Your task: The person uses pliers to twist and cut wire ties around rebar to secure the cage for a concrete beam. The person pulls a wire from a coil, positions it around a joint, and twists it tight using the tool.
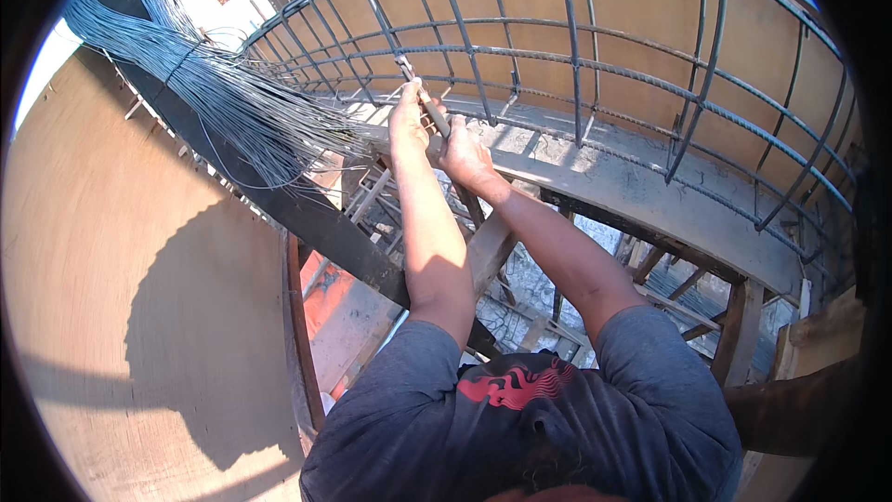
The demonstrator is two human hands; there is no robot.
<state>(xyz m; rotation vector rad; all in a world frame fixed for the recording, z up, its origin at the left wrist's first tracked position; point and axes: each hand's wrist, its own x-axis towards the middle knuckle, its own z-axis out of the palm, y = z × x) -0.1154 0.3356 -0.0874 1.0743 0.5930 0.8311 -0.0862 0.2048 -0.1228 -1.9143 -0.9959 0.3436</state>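
Both hands are raised at the steel rebar cage [575, 63], near a crossing of its bars. My right hand [465, 153] is closed round the lower handle of a hand tool [433, 111], which looks like tying pincers; its metal head rests by the crossing. My left hand [410, 122] is higher up, against the tool, with its fingers partly curled; whether it grips the tool or a wire cannot be told. Left of the hands lies a large bundle of steel tie wire [230, 97], its loose ends fanned out towards my left wrist.
A dark beam [306, 213] slants down under the wire. A large plywood sheet [83, 258] stands at left; curved plywood formwork [641, 7] backs the cage. Below the cage runs a ledge [627, 195], with timber props [742, 328] and an open drop beneath.
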